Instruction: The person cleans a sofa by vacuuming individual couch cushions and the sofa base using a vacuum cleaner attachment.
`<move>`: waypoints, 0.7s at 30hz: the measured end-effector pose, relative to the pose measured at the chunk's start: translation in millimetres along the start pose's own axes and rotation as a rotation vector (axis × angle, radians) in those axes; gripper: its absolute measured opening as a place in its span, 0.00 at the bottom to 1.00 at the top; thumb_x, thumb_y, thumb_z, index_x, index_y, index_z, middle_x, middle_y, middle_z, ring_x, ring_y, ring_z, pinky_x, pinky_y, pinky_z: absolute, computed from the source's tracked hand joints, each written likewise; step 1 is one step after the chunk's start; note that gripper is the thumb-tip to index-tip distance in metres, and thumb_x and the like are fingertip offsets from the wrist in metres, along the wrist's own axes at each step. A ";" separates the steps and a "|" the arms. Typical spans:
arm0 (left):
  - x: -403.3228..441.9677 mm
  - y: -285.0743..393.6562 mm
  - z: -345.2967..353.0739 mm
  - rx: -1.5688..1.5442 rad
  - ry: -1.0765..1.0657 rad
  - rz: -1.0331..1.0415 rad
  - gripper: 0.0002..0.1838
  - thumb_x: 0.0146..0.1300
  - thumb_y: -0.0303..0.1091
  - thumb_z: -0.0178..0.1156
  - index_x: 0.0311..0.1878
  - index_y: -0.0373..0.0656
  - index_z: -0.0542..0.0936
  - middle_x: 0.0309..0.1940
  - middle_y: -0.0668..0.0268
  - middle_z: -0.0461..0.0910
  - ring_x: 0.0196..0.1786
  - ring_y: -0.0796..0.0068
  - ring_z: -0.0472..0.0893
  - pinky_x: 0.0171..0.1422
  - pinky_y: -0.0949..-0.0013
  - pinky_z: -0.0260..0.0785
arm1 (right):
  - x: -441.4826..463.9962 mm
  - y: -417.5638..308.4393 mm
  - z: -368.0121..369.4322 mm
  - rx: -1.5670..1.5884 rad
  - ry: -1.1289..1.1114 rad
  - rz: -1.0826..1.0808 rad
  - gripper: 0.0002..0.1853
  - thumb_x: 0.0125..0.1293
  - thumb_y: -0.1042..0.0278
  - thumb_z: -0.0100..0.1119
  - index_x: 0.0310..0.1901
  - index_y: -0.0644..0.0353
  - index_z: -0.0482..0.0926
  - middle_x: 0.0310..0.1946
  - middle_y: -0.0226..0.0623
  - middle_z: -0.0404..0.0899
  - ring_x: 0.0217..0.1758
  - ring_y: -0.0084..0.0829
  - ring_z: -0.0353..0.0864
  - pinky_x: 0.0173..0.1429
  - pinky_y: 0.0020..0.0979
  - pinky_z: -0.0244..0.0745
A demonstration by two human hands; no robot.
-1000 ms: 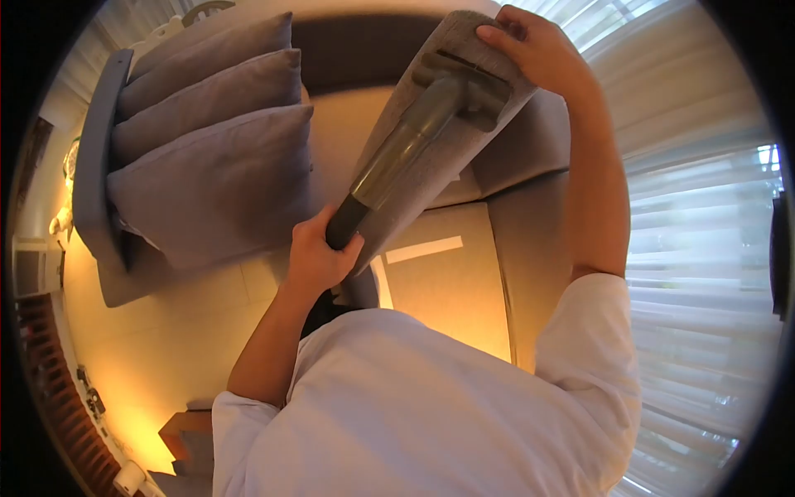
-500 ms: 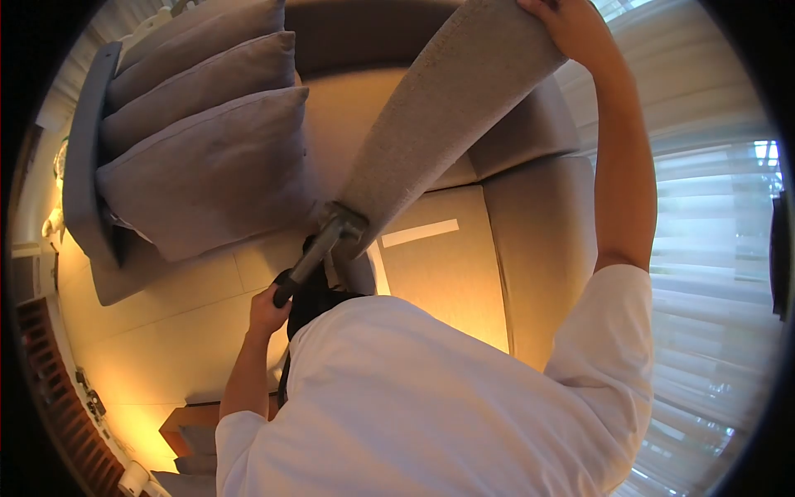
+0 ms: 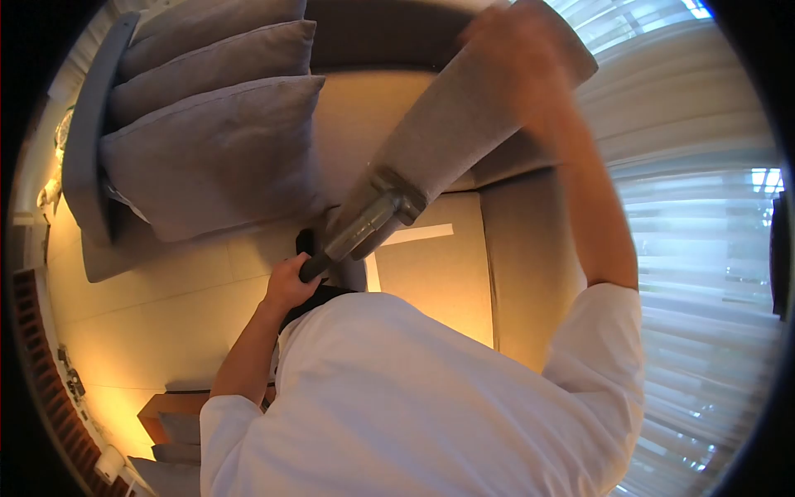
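Note:
My left hand (image 3: pixel 291 282) is wrapped around the black handle of a grey handheld vacuum cleaner (image 3: pixel 364 225). The wide head of the vacuum rests against a long grey sofa cushion (image 3: pixel 447 124), near its lower end. The cushion is raised at a slant, its upper end at the top right. Over that upper part is my right hand (image 3: pixel 522 58), smeared by motion. Its fingers cannot be made out, nor whether it grips the cushion.
Several grey pillows (image 3: pixel 215 166) lean in a row by the sofa's armrest (image 3: pixel 95 132) on the left. Under the raised cushion, the sofa base (image 3: pixel 439 273) shows a white strip (image 3: pixel 420 234). Sheer curtains (image 3: pixel 704 273) hang at right. A tiled floor (image 3: pixel 157 323) lies left.
My left hand and the vacuum have moved right and up, the head sliding further up the cushion. My right hand has shifted left from the cushion's top edge. The cushion's angle has changed.

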State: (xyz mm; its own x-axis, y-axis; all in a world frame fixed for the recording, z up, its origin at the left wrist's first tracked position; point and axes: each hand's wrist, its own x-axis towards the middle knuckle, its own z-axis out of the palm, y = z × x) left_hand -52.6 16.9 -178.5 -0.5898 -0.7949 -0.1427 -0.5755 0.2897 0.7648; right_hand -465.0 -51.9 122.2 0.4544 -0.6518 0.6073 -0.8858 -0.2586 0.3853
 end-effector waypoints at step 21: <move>4.9 12.6 -1.6 -0.029 0.043 -0.014 0.16 0.49 0.35 0.72 0.41 0.44 0.81 0.32 0.53 0.84 0.38 0.47 0.84 0.44 0.53 0.76 | -100.4 -81.6 56.8 0.577 -0.648 -0.019 0.08 0.57 0.67 0.67 0.39 0.53 0.85 0.46 0.34 0.80 0.59 0.34 0.75 0.65 0.39 0.63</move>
State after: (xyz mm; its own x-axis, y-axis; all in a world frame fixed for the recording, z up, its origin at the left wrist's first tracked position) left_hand -61.8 15.8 -168.6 -0.5568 -0.8209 -0.1269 -0.5662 0.2633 0.7810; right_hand -443.7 -5.8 -9.7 0.4817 -0.8761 0.0217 -0.8678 -0.4803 -0.1277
